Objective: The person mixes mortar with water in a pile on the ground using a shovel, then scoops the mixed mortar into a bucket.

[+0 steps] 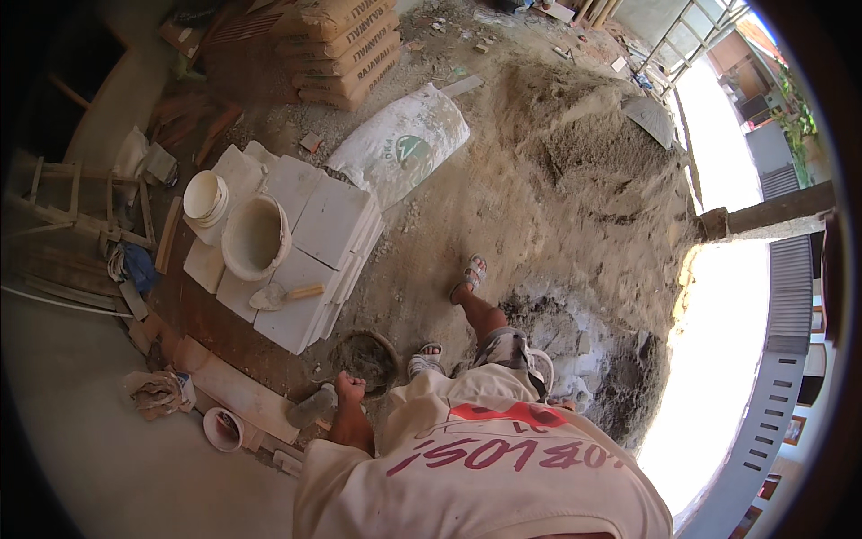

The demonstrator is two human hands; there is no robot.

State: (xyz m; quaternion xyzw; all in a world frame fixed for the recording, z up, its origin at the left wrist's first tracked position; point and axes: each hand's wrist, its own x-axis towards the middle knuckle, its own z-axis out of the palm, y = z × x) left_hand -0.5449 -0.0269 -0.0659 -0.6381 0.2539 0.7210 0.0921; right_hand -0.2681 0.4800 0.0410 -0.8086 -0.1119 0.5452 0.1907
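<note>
My left hand (350, 387) is low in front of me with its fingers curled closed. It is next to the rim of a round black bucket (367, 356) with grey mortar-like stuff in it; whether it grips anything is hidden. Beside that wrist stands a grey, dusty cylinder-like thing (312, 409). Only a sliver of my right hand (563, 404) shows past the shirt, its fingers hidden. A pale rounded thing (542, 366), mostly covered by my body, is near it. A trowel (285, 295) with a wooden handle lies on a stack of white blocks (314, 220).
On the blocks stand a wide pale bucket (256, 237) and smaller stacked white tubs (206, 198). A white sack (400, 144) lies behind them, near piled brown bags (346, 54). A sand heap (593, 135) and wet grey mix (575, 341) are to the right; planks (233, 386) lie left.
</note>
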